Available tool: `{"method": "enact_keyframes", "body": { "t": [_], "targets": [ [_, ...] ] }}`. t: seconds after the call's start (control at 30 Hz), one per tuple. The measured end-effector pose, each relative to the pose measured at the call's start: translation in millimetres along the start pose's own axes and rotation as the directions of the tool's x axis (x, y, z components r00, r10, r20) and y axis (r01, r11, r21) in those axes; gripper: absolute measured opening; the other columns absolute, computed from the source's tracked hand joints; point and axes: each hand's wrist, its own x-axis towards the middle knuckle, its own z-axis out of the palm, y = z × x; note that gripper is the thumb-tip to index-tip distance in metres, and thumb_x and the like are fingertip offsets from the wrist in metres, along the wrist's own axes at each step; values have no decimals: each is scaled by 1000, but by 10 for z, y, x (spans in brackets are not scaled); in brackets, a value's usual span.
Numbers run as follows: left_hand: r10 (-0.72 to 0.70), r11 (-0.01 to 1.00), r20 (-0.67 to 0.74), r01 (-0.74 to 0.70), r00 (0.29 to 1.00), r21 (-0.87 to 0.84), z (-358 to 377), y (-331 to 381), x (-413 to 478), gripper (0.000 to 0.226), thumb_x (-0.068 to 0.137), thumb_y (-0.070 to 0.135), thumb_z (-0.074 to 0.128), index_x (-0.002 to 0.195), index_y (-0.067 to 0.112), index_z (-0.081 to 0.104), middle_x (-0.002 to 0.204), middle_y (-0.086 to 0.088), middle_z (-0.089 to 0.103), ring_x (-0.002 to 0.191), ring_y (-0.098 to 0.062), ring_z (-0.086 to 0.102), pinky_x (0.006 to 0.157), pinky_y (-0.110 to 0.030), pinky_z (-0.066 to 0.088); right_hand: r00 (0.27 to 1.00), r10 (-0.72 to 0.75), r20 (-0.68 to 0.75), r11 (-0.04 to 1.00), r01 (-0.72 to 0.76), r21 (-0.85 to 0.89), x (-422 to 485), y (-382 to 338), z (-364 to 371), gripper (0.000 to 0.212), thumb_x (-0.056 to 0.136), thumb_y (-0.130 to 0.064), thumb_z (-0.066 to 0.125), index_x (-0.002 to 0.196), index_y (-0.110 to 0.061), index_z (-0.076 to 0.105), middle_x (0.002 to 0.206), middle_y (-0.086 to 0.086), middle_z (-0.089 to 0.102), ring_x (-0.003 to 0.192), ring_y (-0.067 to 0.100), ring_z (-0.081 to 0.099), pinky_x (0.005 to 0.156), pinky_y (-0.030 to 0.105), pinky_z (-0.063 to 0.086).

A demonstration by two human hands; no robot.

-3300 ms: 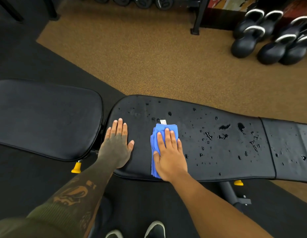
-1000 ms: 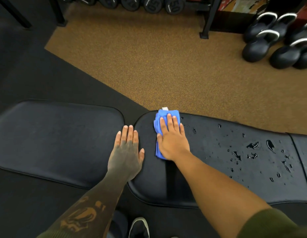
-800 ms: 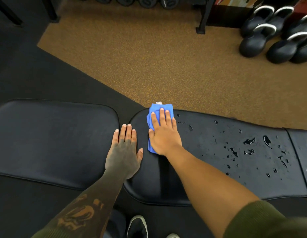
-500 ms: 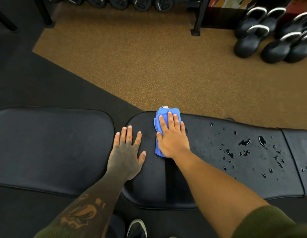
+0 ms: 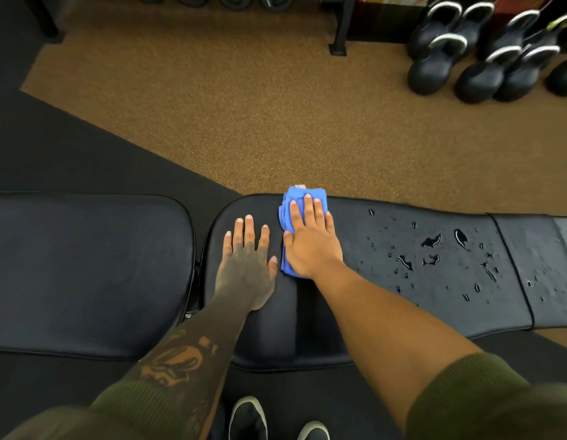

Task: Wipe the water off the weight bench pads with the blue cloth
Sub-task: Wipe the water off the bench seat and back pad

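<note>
The folded blue cloth (image 5: pixel 302 214) sat at the far edge of the long pad (image 5: pixel 402 281), pinned flat under the open right hand (image 5: pixel 310 246). Left hand (image 5: pixel 245 265) lay open and empty just beside the cloth, with water drops (image 5: pixel 434 249) beaded up further right of it.

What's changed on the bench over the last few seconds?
The right hand has pushed the folded blue cloth from the near side of the black padded bench to its far edge, clearing the droplets there. The left hand stays flat beside it. The water droplets to the right remain.
</note>
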Motion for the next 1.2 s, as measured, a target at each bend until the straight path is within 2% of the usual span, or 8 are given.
{"method": "enact_keyframes", "body": {
  "t": [0.07, 0.23, 0.37, 0.53, 0.77, 0.97, 1.07, 1.2],
  "targets": [
    [7, 1000, -11, -7, 1000, 10, 24, -6, -9, 66, 99, 43, 17, 152, 14, -9, 159, -19, -16, 147, -33, -15, 120, -48, -1, 1000, 15, 11, 1000, -15, 2, 66, -72, -10, 63, 103, -39, 22, 156, -17, -4, 163, 13, -15, 149, 30, -16, 121, 45, -6],
    [18, 1000, -26, -19, 999, -18, 19, -14, -3, 66, 98, 42, 17, 152, 12, -5, 160, -19, -13, 147, -33, -13, 120, -49, 1, 997, -67, -24, 997, 68, 30, -215, -10, 48, 64, 103, -38, 25, 156, -18, -4, 164, 8, -14, 150, 26, -16, 122, 43, -5],
    [9, 1000, -9, -9, 1000, -15, -12, 5, -10, 66, 99, 43, 17, 152, 11, -6, 159, -20, -13, 147, -34, -13, 121, -48, 1, 1000, 23, -1, 999, -23, 37, -284, 295, 24, 64, 103, -38, 24, 156, -18, -5, 164, 5, -15, 150, 23, -17, 122, 43, -7],
    [6, 1000, -1, -6, 1000, 7, -6, -19, -5, 66, 99, 43, 16, 152, 11, -8, 160, -18, -14, 148, -32, -12, 121, -47, 1, 996, 81, 25, 997, -82, 3, -45, 278, -35, 64, 104, -37, 21, 156, -14, -7, 163, 12, -16, 149, 29, -18, 121, 44, -8],
    [-47, 999, -33, 47, 998, -3, -65, 102, -16, 68, 98, 43, 20, 152, 5, 0, 161, -18, -7, 149, -30, -8, 121, -45, -1, 995, -95, -23, 995, 96, 37, -358, 313, 66, 64, 103, -37, 26, 156, -16, -3, 164, 7, -13, 150, 24, -16, 121, 41, -8],
    [9, 998, -16, -10, 1000, -56, -73, 553, -39, 67, 99, 42, 19, 152, 7, -4, 161, -15, -11, 148, -27, -12, 121, -43, -3, 1000, -28, 6, 1000, 28, 15, -349, 630, 2, 64, 103, -36, 23, 156, -14, -6, 163, 9, -15, 150, 24, -17, 122, 41, -8],
    [-20, 996, -25, 18, 999, -87, -40, 703, -35, 66, 99, 40, 21, 152, 6, -1, 161, -15, -10, 148, -27, -11, 121, -42, -3, 1000, -20, 17, 1000, 20, 7, -283, 589, -22, 64, 103, -36, 22, 155, -11, -7, 163, 13, -16, 149, 27, -17, 121, 42, -8],
    [-78, 990, -27, 74, 997, -117, 22, 733, -53, 67, 99, 40, 20, 152, 4, 0, 161, -15, -8, 148, -26, -11, 121, -42, -4, 986, -168, 6, 986, 168, 19, -533, 580, 69, 64, 103, -37, 23, 156, -13, -4, 163, 11, -14, 150, 27, -16, 122, 43, -6]
  ]
}}
